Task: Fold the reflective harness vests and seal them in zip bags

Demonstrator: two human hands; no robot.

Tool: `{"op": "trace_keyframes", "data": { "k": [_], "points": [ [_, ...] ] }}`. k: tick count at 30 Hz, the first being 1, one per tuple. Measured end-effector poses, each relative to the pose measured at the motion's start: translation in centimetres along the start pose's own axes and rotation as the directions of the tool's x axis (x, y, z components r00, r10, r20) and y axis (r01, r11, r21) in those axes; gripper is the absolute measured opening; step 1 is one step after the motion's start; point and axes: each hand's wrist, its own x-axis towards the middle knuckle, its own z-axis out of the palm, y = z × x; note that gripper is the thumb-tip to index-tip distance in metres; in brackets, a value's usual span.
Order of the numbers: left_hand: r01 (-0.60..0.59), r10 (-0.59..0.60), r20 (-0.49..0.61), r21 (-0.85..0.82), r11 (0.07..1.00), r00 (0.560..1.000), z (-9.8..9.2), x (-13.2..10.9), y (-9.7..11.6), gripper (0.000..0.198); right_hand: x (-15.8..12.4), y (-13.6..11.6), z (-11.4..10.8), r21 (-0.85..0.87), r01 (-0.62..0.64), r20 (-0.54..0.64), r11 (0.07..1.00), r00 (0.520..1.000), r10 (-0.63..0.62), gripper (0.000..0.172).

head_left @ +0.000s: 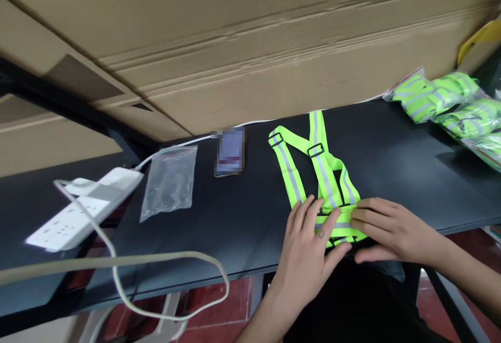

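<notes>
Fingers (314, 211) flat on near end of vest (327, 178), straps (315, 133) pointing away

Left hand (309, 238) flat, fingers spread, right hand (385, 228) flat alongside

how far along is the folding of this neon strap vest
Done: bagged neon yellow-green vests pile at the black table's right end. In hand: the left hand and right hand press flat the near end of a neon yellow-green reflective strap vest; its shoulder straps lie unfolded. Left: the clear plastic bag lies empty.
</notes>
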Motion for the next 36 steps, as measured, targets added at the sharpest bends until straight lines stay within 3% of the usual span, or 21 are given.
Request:
{"op": "trace_keyframes", "data": {
  "k": [3, 7, 11, 13, 18, 21, 25, 28, 31, 33, 36],
  "points": [
    [0.000, 0.000, 0.032, -0.021, 1.000, 0.999, -0.3, -0.4, -0.2, 0.057, 0.2, -0.1, -0.5, 0.076, -0.031, 0.079, 0.997, 0.997, 0.025, 0.051],
    [-0.045, 0.048, 0.071, -0.047, 0.998, 0.996, -0.6, -0.9, -0.8, 0.062, 0.8, 0.1, -1.1, 0.135, -0.059, 0.199, 0.989, 0.979, 0.031, 0.038],
    [-0.120, 0.119, 0.044, 0.020, 0.993, 0.992, -0.4, -1.1, -1.2, 0.056, 1.1, 0.1, -1.1, 0.124, -0.059, 0.223, 0.991, 0.974, 0.030, 0.028],
    [-0.132, 0.131, 0.017, 0.066, 0.989, 0.991, -0.2, -1.2, -1.0, 0.050, 1.0, -0.3, -0.8, 0.050, -0.035, 0.215, 0.998, 0.976, 0.024, 0.024],
    [-0.147, 0.169, -0.103, 0.194, 0.970, 0.980, 0.7, -2.5, 0.1, 0.041, -0.4, -2.1, 0.4, -0.145, 0.001, 0.096, 0.989, 0.995, 0.013, 0.039],
    [-0.139, 0.173, -0.164, 0.197, 0.970, 0.971, 1.2, -3.8, 0.6, 0.046, -1.3, -3.2, 0.5, -0.099, -0.016, 0.028, 0.995, 0.999, 0.019, 0.025],
    [-0.111, 0.141, -0.207, 0.153, 0.982, 0.968, 0.9, -4.4, 0.3, 0.038, -1.6, -3.7, -0.1, -0.012, -0.036, -0.008, 0.999, 0.999, 0.036, 0.028],
    [-0.157, 0.162, -0.208, 0.042, 0.987, 0.965, -0.1, -3.3, -0.6, 0.034, -0.9, -2.8, -0.8, 0.110, -0.057, -0.011, 0.992, 0.998, 0.059, 0.027],
    [-0.166, 0.147, -0.224, -0.068, 0.984, 0.963, -0.9, -1.3, -1.5, 0.022, 0.8, -1.1, -1.5, 0.280, -0.177, 0.057, 0.944, 0.984, 0.168, 0.023],
    [-0.123, 0.095, -0.193, -0.140, 0.983, 0.977, -1.3, 0.3, -1.9, 0.015, 2.0, 0.1, -1.8, 0.354, -0.292, 0.127, 0.889, 0.956, 0.264, 0.022],
    [-0.017, 0.000, -0.095, -0.174, 0.985, 0.995, -1.6, 2.4, -2.3, 0.018, 3.4, 1.8, -1.6, 0.391, -0.420, 0.210, 0.819, 0.907, 0.365, 0.037]
  ]
}}
